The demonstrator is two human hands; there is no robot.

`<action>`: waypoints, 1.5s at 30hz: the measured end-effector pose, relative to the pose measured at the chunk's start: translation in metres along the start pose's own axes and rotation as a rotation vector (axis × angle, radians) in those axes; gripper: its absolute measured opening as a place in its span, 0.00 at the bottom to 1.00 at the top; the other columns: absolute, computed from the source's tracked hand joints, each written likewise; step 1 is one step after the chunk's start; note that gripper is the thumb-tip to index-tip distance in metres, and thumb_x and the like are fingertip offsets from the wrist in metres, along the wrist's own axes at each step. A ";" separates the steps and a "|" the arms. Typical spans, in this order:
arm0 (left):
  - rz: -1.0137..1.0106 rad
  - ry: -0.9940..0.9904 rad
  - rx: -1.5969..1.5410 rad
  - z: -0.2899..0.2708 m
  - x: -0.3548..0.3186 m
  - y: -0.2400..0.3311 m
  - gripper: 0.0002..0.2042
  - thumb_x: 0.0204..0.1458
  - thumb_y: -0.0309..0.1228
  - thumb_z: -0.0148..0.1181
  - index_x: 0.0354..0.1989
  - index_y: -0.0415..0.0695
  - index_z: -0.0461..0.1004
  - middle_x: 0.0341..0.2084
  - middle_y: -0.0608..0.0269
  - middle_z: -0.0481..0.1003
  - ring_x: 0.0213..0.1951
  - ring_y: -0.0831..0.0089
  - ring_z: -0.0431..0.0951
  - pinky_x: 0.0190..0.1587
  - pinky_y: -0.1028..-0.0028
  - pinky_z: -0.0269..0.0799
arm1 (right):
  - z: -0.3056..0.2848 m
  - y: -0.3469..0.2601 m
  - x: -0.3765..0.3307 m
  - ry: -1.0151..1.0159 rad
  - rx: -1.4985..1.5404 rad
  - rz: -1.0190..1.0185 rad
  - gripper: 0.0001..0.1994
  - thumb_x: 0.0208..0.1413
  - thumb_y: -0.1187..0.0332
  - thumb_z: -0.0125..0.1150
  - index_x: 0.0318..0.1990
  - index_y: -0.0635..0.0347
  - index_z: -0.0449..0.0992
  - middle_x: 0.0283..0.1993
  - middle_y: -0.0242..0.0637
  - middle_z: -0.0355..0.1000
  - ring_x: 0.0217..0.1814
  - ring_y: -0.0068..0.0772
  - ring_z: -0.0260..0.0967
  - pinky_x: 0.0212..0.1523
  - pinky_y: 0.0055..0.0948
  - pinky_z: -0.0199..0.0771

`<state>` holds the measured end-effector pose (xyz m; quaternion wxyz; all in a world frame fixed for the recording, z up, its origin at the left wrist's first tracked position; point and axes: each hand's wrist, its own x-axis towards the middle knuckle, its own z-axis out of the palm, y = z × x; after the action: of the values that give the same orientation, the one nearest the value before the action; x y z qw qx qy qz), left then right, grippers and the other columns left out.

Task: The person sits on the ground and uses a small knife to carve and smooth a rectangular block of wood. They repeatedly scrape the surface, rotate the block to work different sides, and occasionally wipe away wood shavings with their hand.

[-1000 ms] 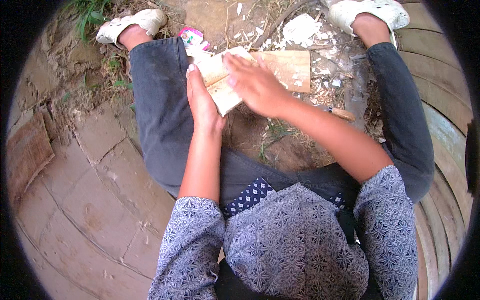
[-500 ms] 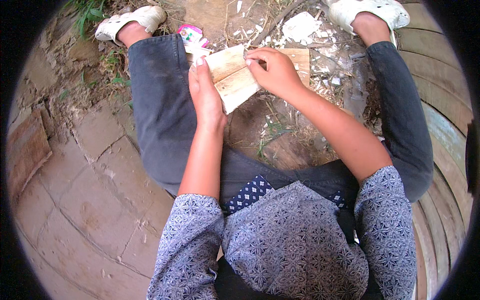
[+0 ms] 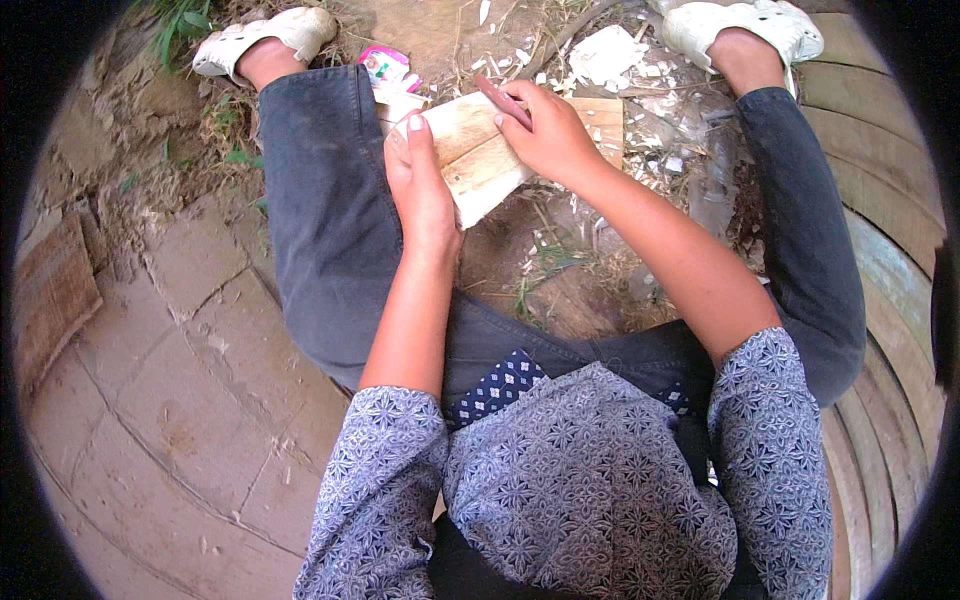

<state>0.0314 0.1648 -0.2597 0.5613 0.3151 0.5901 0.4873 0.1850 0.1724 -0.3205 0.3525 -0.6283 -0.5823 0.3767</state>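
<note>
A pale, roughly rectangular piece of wood (image 3: 468,168) with a brown line across it is tilted between my knees. My left hand (image 3: 425,195) grips its left edge, the thumb lying along the top face. Over the far right part of the wood, my right hand (image 3: 553,138) is closed round a narrow reddish-brown tool (image 3: 497,98). The tool's outer end points away to the upper left; its kind cannot be made out, and its other end is hidden in the palm. Behind my right hand another flat tan board (image 3: 606,120) shows in part.
Several white chips and scraps (image 3: 605,55) litter the dirt at the far right. A pink and white wrapper (image 3: 385,68) lies beside my left shin. Brick paving (image 3: 190,400) is at the left, wooden slats (image 3: 870,150) at the right, and a reddish slab (image 3: 58,300) at the far left.
My right hand has turned, and the reddish-brown tool now sticks up out of the fingers, where before only a small dark tip showed at the wood. The left hand has shifted slightly right.
</note>
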 end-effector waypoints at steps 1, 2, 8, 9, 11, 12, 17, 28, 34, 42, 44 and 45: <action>-0.025 -0.012 -0.033 -0.002 0.001 -0.002 0.20 0.66 0.43 0.53 0.57 0.39 0.66 0.46 0.59 0.75 0.47 0.73 0.76 0.52 0.71 0.72 | -0.001 -0.001 0.000 -0.045 -0.053 0.007 0.16 0.59 0.71 0.56 0.54 0.61 0.74 0.48 0.44 0.77 0.49 0.46 0.76 0.49 0.38 0.75; -0.050 -0.024 -0.067 -0.005 0.004 -0.007 0.21 0.65 0.42 0.54 0.58 0.39 0.66 0.47 0.59 0.75 0.47 0.72 0.76 0.52 0.71 0.72 | 0.000 0.004 0.000 -0.056 -0.025 -0.040 0.18 0.58 0.73 0.55 0.57 0.60 0.73 0.51 0.45 0.76 0.52 0.46 0.75 0.52 0.38 0.74; -0.279 -0.089 -0.134 -0.009 0.001 0.002 0.20 0.60 0.35 0.60 0.57 0.40 0.68 0.47 0.59 0.75 0.47 0.69 0.78 0.50 0.68 0.75 | 0.006 0.013 -0.002 -0.096 0.014 -0.246 0.29 0.55 0.77 0.46 0.67 0.54 0.67 0.65 0.46 0.69 0.59 0.46 0.72 0.63 0.37 0.68; -0.287 -0.098 -0.125 -0.009 0.001 0.003 0.20 0.59 0.34 0.60 0.57 0.40 0.68 0.47 0.59 0.76 0.47 0.68 0.78 0.49 0.68 0.76 | 0.010 0.013 -0.002 -0.083 0.036 -0.280 0.28 0.55 0.77 0.46 0.66 0.54 0.68 0.65 0.46 0.69 0.57 0.47 0.73 0.63 0.39 0.67; -0.264 -0.087 -0.118 -0.006 0.000 0.007 0.19 0.59 0.32 0.59 0.56 0.39 0.69 0.46 0.59 0.76 0.45 0.68 0.79 0.48 0.68 0.76 | 0.012 0.017 -0.003 -0.111 -0.004 -0.284 0.29 0.55 0.76 0.45 0.67 0.53 0.67 0.67 0.45 0.67 0.59 0.46 0.72 0.65 0.41 0.64; -0.253 -0.081 -0.116 -0.005 0.000 0.008 0.18 0.59 0.31 0.59 0.56 0.39 0.69 0.45 0.59 0.76 0.44 0.69 0.79 0.48 0.68 0.76 | 0.008 0.014 -0.003 -0.152 -0.067 -0.255 0.30 0.55 0.76 0.44 0.68 0.52 0.66 0.69 0.43 0.65 0.63 0.43 0.69 0.66 0.41 0.62; -0.219 -0.071 -0.102 -0.003 -0.001 0.006 0.18 0.58 0.30 0.58 0.56 0.38 0.69 0.44 0.58 0.77 0.43 0.69 0.80 0.47 0.68 0.77 | -0.008 -0.005 0.017 -0.410 -0.292 0.109 0.31 0.57 0.76 0.44 0.70 0.48 0.64 0.72 0.38 0.63 0.66 0.39 0.66 0.67 0.43 0.54; -0.216 -0.054 -0.087 -0.006 0.000 -0.001 0.20 0.58 0.34 0.56 0.56 0.34 0.68 0.45 0.53 0.77 0.44 0.63 0.81 0.48 0.64 0.79 | 0.001 -0.015 -0.018 -0.234 -0.279 -0.088 0.30 0.58 0.76 0.44 0.69 0.40 0.67 0.67 0.27 0.70 0.52 0.33 0.68 0.61 0.41 0.51; -0.239 -0.043 -0.113 -0.006 0.001 0.000 0.20 0.58 0.33 0.55 0.57 0.35 0.67 0.46 0.53 0.76 0.45 0.64 0.80 0.48 0.65 0.78 | 0.001 -0.024 -0.008 -0.315 -0.299 0.077 0.30 0.58 0.75 0.44 0.69 0.41 0.66 0.72 0.25 0.63 0.50 0.36 0.67 0.62 0.41 0.49; -0.332 -0.029 -0.188 -0.015 0.002 -0.001 0.22 0.58 0.38 0.54 0.55 0.35 0.69 0.47 0.50 0.77 0.47 0.58 0.80 0.51 0.62 0.77 | 0.006 -0.029 0.002 -0.285 -0.345 0.013 0.25 0.64 0.72 0.43 0.65 0.37 0.72 0.63 0.25 0.73 0.48 0.32 0.65 0.60 0.38 0.49; -0.356 -0.025 -0.221 -0.015 0.005 0.002 0.22 0.58 0.39 0.54 0.55 0.36 0.69 0.48 0.49 0.77 0.47 0.58 0.80 0.52 0.62 0.77 | 0.013 -0.017 -0.008 -0.170 -0.219 -0.150 0.24 0.64 0.70 0.43 0.65 0.39 0.72 0.52 0.29 0.79 0.48 0.32 0.65 0.58 0.39 0.49; -0.366 -0.018 -0.238 -0.015 0.005 0.001 0.22 0.58 0.39 0.54 0.55 0.36 0.69 0.48 0.49 0.76 0.48 0.57 0.80 0.52 0.62 0.76 | 0.004 -0.014 -0.002 -0.228 -0.228 -0.101 0.24 0.64 0.69 0.43 0.66 0.41 0.72 0.49 0.30 0.80 0.48 0.33 0.65 0.59 0.39 0.49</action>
<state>0.0158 0.1667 -0.2617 0.6788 0.1386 0.5707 0.4409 0.1747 0.1715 -0.3099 0.2288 -0.5872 -0.6885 0.3589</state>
